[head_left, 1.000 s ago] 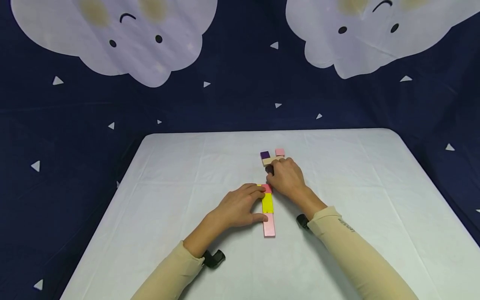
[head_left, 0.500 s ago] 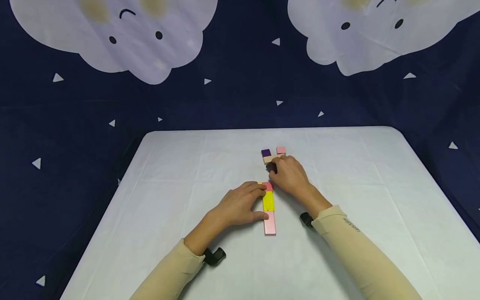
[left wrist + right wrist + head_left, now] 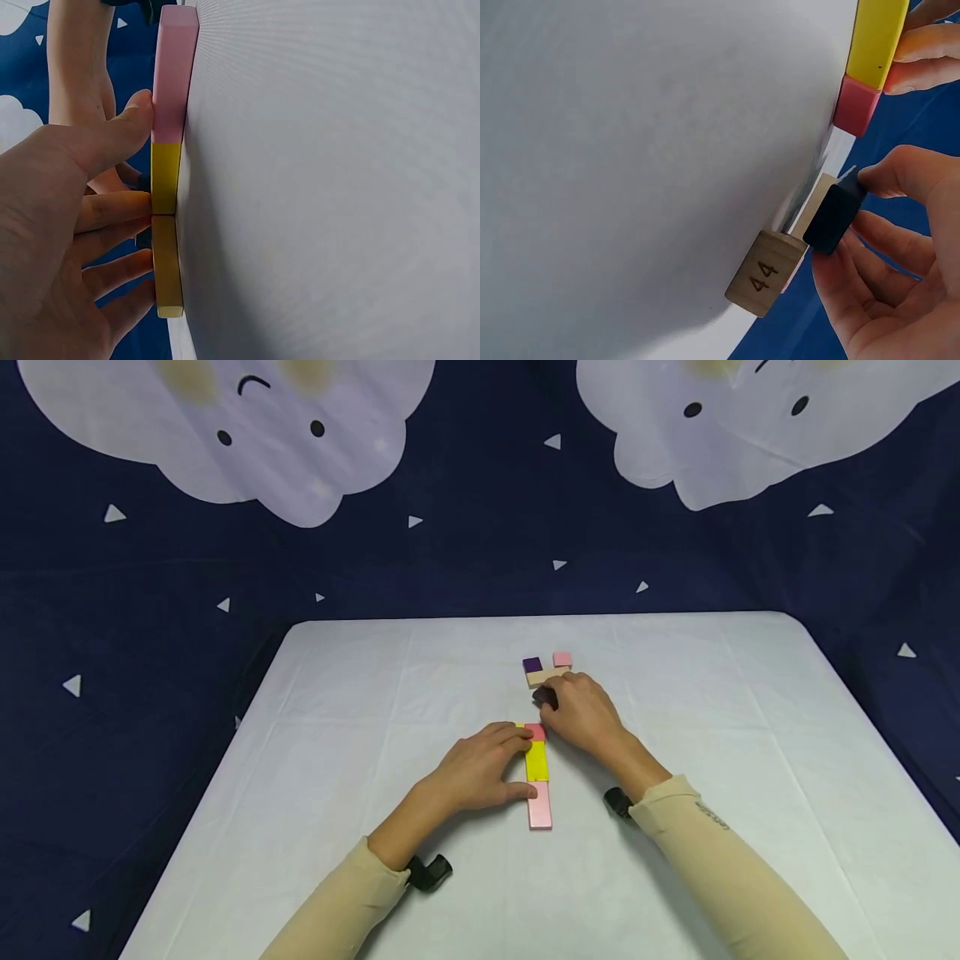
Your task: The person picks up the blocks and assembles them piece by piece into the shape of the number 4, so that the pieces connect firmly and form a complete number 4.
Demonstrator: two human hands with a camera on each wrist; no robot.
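A row of blocks lies near the middle: a long pink block, a yellow block and a small red-pink block. My left hand rests along its left side, thumb on the pink block, fingertips farther up. A tan-yellow block shows under those fingers in the left wrist view. Beyond the row, my right hand pinches a small dark block between thumb and fingers. Just past it lies a light wooden block, partly covered by the right hand.
A dark purple block and a light pink block lie at the wooden block's far side. A wooden block marked 44 appears in the right wrist view. The white table ends at a dark blue backdrop with clouds.
The dark block in my right hand has shifted slightly to the right, and the right forearm a little too. My left hand keeps its place on the row. The head view has tilted slightly.
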